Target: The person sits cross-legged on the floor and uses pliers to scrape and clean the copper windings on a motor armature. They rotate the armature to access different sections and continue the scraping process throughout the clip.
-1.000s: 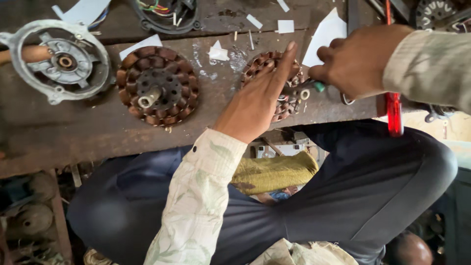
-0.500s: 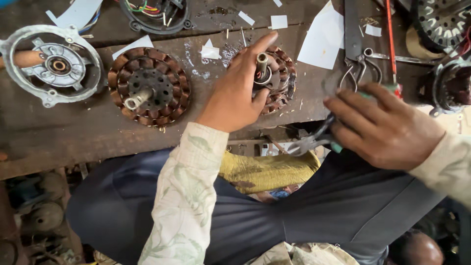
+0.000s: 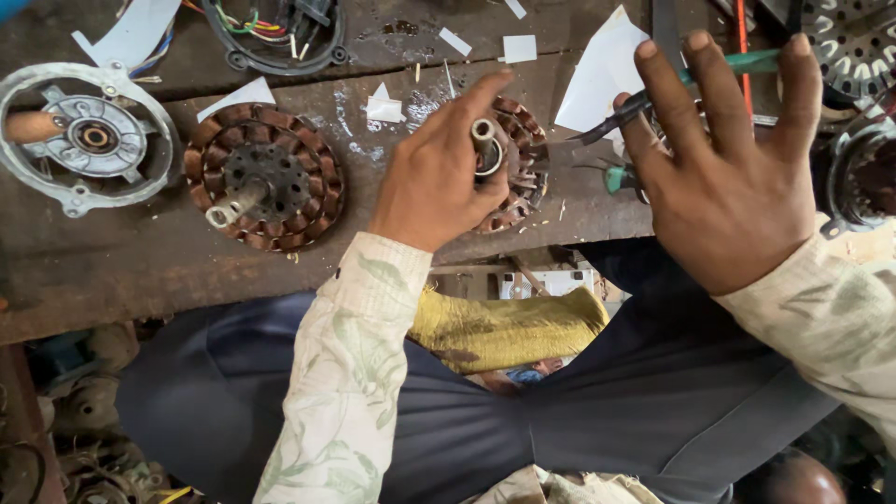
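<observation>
Your left hand (image 3: pixel 434 182) grips a copper-wound stator (image 3: pixel 513 168) by its steel shaft, on the bench (image 3: pixel 140 271) edge. Your right hand (image 3: pixel 728 177) clasps green-handled pliers (image 3: pixel 653 93). The stator looks heavy and rigid; hold the shaft, sparing the windings

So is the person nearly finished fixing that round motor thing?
Hard to say; it looks mid-way. Done: one copper-wound coil lies apart on the bench beside a metal cover. In hand: the left hand grips a second coil by its shaft, and the right hand holds green-handled pliers. Left: the parts lie separate, none put together.
</observation>
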